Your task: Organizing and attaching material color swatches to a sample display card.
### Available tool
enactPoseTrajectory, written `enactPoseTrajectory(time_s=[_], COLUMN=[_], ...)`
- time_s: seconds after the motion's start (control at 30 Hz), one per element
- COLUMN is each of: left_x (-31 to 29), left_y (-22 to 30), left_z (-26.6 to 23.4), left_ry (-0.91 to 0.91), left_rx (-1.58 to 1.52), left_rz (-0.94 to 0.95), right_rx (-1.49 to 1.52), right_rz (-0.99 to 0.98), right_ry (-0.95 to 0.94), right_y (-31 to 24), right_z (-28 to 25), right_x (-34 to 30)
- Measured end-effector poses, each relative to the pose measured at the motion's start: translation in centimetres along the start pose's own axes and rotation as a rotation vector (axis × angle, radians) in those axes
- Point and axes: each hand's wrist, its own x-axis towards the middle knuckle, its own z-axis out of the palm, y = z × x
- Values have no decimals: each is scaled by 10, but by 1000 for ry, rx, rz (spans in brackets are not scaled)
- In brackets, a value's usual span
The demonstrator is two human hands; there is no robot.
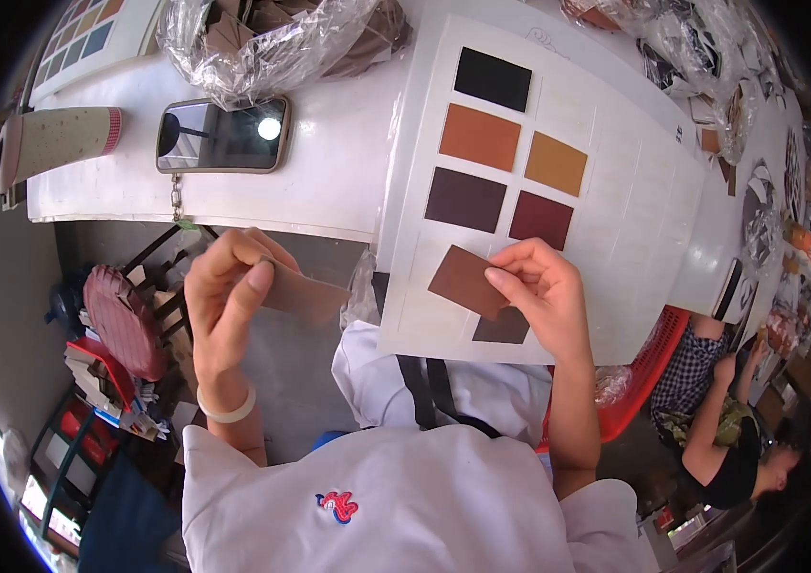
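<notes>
My right hand [544, 291] pinches a brown swatch [465, 279] by its right edge, above a white sample card [634, 239]. Fixed on the card are a black swatch [493, 79], an orange one [480, 137], a mustard one [556, 164], a dark purple one [465, 200] and a dark red one [541, 221]. A dark brown swatch [501, 327] shows low on the card, partly hidden by the right hand and the held piece. Off the card's left side, my left hand [233, 286] pinches a taupe swatch [308, 298] between thumb and fingers.
A phone [224, 136] and a tumbler [62, 143] lie on the white table [329, 181]. Behind them sits a clear plastic bag of swatches [272, 43]. More bagged pieces crowd the far right. A red plastic chair [649, 377] stands beside me; another person [720, 430] works at the right.
</notes>
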Motion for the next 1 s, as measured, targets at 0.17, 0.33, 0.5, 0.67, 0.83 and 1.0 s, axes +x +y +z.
enactPoseTrajectory(time_s=[0.17,0.33,0.5,0.67,0.83,1.0], left_x=[-33,-35,-20,-8,-3,-3], left_y=[-19,-25,-20,-21,-22,-25], left_z=[20,30,44,58,67,73], left_ry=[-141,-261,-297,-350,-367,-348], left_rx=[-114,-51,13,170,302,358], left_rz=[-174,-140,-111,-3,36,51], right_rx=[-128,-172,-181,-216,-194,-203], right_rz=[-113,-43,-16,-13,-15,-18], right_ry=[52,32,21,8,10,29], right_y=[1,-4,-6,-7,-9,-7], right_z=[17,18,17,18,18,20], right_x=[10,17,20,22,23,22])
